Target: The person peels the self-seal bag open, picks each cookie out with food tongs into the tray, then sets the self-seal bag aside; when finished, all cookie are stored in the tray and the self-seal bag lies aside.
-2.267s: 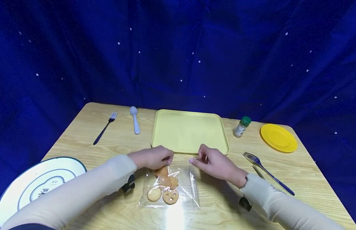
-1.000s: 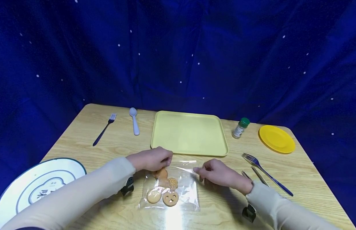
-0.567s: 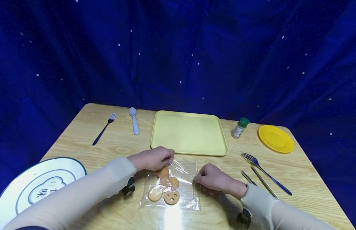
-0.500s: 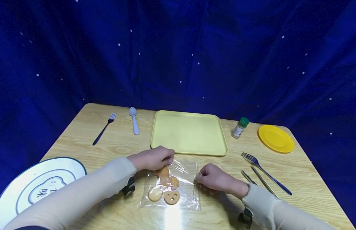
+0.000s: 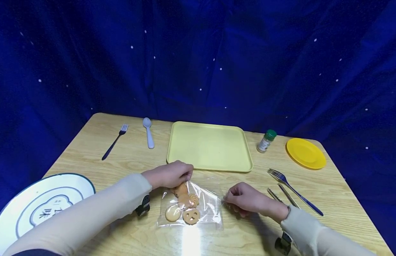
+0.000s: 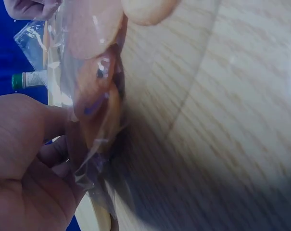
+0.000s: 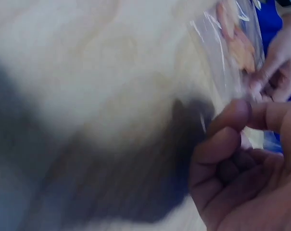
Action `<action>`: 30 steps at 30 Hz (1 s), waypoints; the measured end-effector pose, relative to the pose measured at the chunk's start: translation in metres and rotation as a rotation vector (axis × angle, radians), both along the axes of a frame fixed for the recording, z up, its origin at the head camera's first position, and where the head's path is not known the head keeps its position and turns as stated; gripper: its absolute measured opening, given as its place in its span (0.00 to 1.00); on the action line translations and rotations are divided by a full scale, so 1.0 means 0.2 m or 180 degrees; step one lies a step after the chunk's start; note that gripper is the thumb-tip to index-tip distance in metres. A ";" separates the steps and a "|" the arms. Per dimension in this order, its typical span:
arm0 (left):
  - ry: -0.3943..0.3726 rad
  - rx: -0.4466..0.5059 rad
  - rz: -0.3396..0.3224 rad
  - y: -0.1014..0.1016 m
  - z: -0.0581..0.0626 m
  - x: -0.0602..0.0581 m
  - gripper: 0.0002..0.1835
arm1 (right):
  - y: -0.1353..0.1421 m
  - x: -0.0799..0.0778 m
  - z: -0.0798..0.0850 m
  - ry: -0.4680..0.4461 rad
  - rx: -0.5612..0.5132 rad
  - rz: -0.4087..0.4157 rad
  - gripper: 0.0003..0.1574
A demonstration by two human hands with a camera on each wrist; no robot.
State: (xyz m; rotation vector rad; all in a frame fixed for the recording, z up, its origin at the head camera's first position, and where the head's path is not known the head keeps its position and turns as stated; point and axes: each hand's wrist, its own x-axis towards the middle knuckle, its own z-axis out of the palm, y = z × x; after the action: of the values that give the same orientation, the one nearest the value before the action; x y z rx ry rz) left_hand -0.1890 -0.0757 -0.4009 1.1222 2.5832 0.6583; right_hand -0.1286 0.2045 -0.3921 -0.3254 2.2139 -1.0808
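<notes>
A clear plastic bag (image 5: 208, 208) of cookies lies on the table in front of me. Inside are several cookies, including a smiley-face cookie (image 5: 191, 216), a plain round cookie (image 5: 173, 213) and a swirled cookie (image 5: 193, 201). My left hand (image 5: 174, 175) pinches the bag's upper left part; in the left wrist view the plastic wraps orange-brown cookies (image 6: 97, 91) beside its fingers. At the bag's right edge, my right hand (image 5: 244, 199) has thumb and forefinger pinched together on the plastic, the other fingers curled. The right wrist view shows the bag (image 7: 215, 43) running to these fingertips, partly blurred.
A pale yellow tray (image 5: 210, 145) lies behind the bag. Left are a fork (image 5: 115, 142), a spoon (image 5: 149, 133) and a large white plate (image 5: 70, 181). Right are a green-capped shaker (image 5: 266, 141), a yellow plate (image 5: 306, 153), another fork (image 5: 295, 192) and metal tongs (image 5: 287, 195).
My right hand has come down from near the tray to the bag's right edge, then shifted slightly right. The left hand keeps its hold on the bag, which has stayed nearly in place.
</notes>
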 end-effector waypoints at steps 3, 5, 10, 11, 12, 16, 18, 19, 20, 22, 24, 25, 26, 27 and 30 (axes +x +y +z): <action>-0.0003 -0.0048 0.0062 0.00 0.00 0.00 0.09 | -0.03 0.02 -0.01 0.0001 0.0067 -0.0095 0.26; -0.0006 -0.0051 0.0064 0.00 0.00 0.00 0.09 | -0.05 0.04 -0.01 -0.0031 0.0109 -0.0132 0.27; -0.0033 -0.0048 0.0035 0.01 0.01 0.00 0.09 | -0.07 0.07 0.01 -0.0294 0.0014 -0.0117 0.22; -0.0039 -0.0050 0.0033 0.01 0.01 0.00 0.09 | -0.07 0.08 0.01 -0.0353 -0.0025 -0.0087 0.21; -0.0038 -0.0056 0.0028 0.01 0.01 0.00 0.09 | -0.06 0.08 0.01 -0.0402 -0.0057 -0.0058 0.20; -0.0012 -0.0054 -0.0003 0.01 0.01 0.00 0.09 | -0.02 0.07 0.02 -0.0537 -0.0148 0.0116 0.20; 0.0018 -0.0049 -0.0026 0.01 0.01 0.00 0.09 | 0.01 0.07 0.02 -0.0597 -0.0190 0.0193 0.21; 0.0023 -0.0034 -0.0043 0.01 0.00 0.00 0.09 | 0.02 0.07 0.01 -0.0609 -0.0206 0.0225 0.22; 0.0030 -0.0029 -0.0052 0.01 0.00 0.00 0.09 | 0.04 0.07 0.01 -0.0599 -0.0218 0.0264 0.23; 0.0031 -0.0025 -0.0057 0.02 0.01 0.00 0.09 | 0.07 0.07 0.01 -0.0547 -0.0217 0.0308 0.25; 0.0047 -0.0033 -0.0063 0.02 0.01 0.00 0.09 | 0.09 0.07 0.02 -0.0460 -0.0199 0.0298 0.25; 0.0048 -0.0034 -0.0059 0.02 0.01 0.00 0.10 | 0.10 0.07 0.02 -0.0385 -0.0180 0.0274 0.24; 0.0053 -0.0046 -0.0051 0.03 0.01 0.00 0.10 | 0.10 0.06 0.03 -0.0301 -0.0174 0.0223 0.22; 0.0048 -0.0054 -0.0041 0.03 0.01 0.00 0.10 | 0.11 0.06 0.03 -0.0215 -0.0177 0.0151 0.21; 0.0007 -0.0082 -0.0006 0.03 0.00 0.00 0.10 | 0.09 0.03 0.04 0.0056 -0.0272 -0.0031 0.17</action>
State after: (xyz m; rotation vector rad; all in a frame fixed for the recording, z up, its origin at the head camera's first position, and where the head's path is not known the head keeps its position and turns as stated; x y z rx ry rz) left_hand -0.1882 -0.0695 -0.3999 1.1176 2.5847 0.6218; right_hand -0.1222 0.2230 -0.3832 -0.3626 2.1910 -1.1843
